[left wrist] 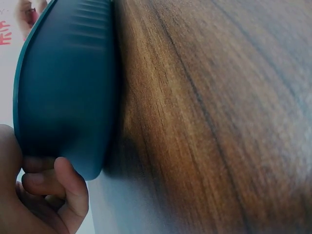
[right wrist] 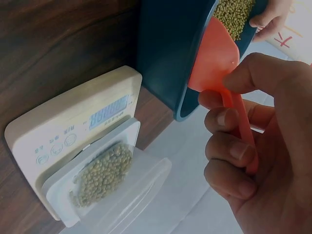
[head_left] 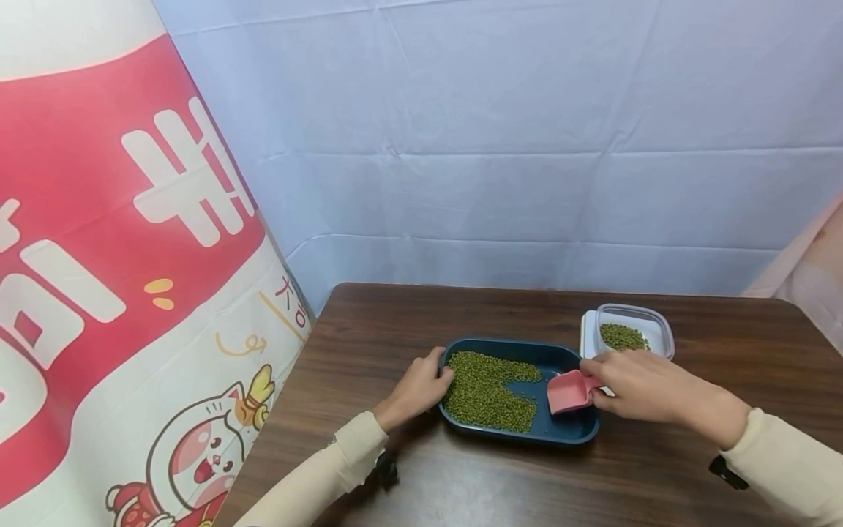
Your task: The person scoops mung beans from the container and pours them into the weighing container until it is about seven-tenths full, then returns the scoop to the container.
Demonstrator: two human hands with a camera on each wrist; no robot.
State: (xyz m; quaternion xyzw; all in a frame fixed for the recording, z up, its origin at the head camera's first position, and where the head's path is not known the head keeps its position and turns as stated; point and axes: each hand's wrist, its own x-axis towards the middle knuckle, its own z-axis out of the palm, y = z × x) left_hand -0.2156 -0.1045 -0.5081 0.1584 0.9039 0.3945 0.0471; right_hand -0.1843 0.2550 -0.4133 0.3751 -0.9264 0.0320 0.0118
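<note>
A dark blue rectangular tray sits on the table with green mung beans spread over its left part. My left hand grips the tray's left end, thumb at the rim and fingers curled against the outer wall in the left wrist view. In my right hand is the handle of a pink scoop. The scoop's bowl lies inside the tray's right end, beside the edge of the beans. In the right wrist view the fingers wrap its handle.
Behind my right hand, a white kitchen scale with a digital display carries a clear plastic container holding some mung beans. A pale cloth hangs behind the brown wooden table. A printed banner stands at left.
</note>
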